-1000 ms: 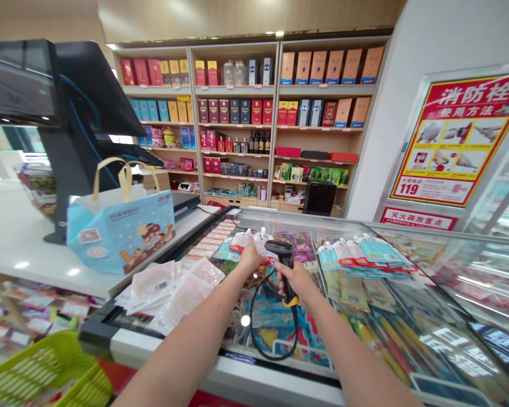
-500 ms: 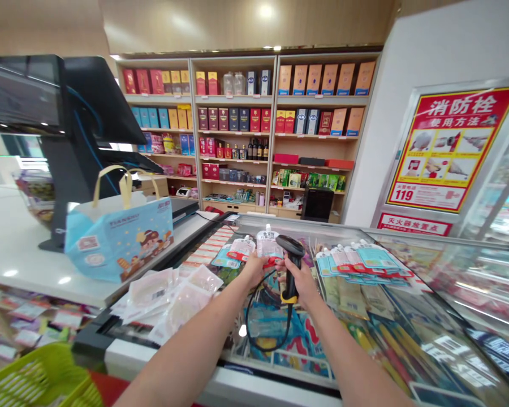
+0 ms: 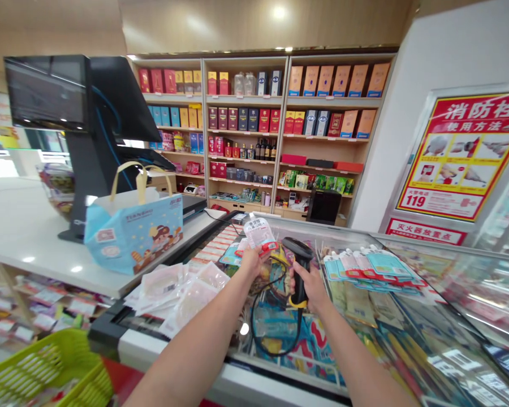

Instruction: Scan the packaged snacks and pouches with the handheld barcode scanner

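At the near edge, at seven o'clock, a green shopping basket [image 3: 46,373] shows only its rim, its contents out of view. Over the glass lid of the chest freezer [image 3: 407,316] both forearms reach forward. The right hand [image 3: 309,285] is wrapped tight round the grip of a black barcode scanner [image 3: 297,265], head tipped toward eleven o'clock, likely so its window faces the packet; its cable loops down onto the glass at six o'clock. The left hand [image 3: 252,261] pinches the lower end of a white spouted pouch [image 3: 258,232], held upright and lifted clear of the glass, just beside the scanner head. At three o'clock more spouted pouches [image 3: 369,264] lie fanned on the lid; at nine o'clock flat clear packets [image 3: 178,288] are heaped. Under the glass lie frozen goods, too blurred to name. On the white counter [image 3: 25,237] at ten o'clock a blue gift bag [image 3: 133,232] stands closed-topped before the till screen [image 3: 46,93]. Farthest, at twelve o'clock, shelves [image 3: 280,124] carry boxed goods and bottles
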Available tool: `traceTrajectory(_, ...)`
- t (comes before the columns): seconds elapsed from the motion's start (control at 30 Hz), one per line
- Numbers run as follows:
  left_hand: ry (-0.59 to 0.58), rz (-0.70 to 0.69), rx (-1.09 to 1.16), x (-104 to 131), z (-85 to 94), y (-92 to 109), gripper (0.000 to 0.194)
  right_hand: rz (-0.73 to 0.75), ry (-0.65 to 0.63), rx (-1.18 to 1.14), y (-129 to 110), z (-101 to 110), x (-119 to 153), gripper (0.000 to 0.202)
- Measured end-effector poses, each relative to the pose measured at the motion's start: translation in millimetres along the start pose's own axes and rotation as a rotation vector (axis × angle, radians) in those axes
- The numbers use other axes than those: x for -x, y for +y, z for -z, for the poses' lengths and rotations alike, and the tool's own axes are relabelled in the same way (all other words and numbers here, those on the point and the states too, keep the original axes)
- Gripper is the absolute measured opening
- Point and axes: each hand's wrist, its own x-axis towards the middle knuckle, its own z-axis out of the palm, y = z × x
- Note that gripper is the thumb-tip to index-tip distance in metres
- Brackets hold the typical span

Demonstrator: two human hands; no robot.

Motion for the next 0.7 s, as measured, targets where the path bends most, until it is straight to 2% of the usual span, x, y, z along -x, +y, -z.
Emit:
traceTrajectory(0.1, 0.065, -0.105, -0.007, -4, 9.6, 16, 0.043, -0.025, -0.055, 0.029, -2, -3, 6, 0.046)
traceTrajectory(0.2, 0.081, -0.149, -0.025, -7, 18.0, 23, 0.043, -0.01, -0.089, 0.068, -3, -5, 8, 0.048)
traceTrajectory(0.4, 0.081, -0.131, -0.086, -10, 20.7, 19, 0.042, -0.032, -0.124, 0.17, -1, -4, 7, 0.04)
traceTrajectory(0.7, 0.058, -0.089, -0.141, -4, 17.7, 22, 0.03, -0.093, -0.138, 0.243, -2, -6, 8, 0.041)
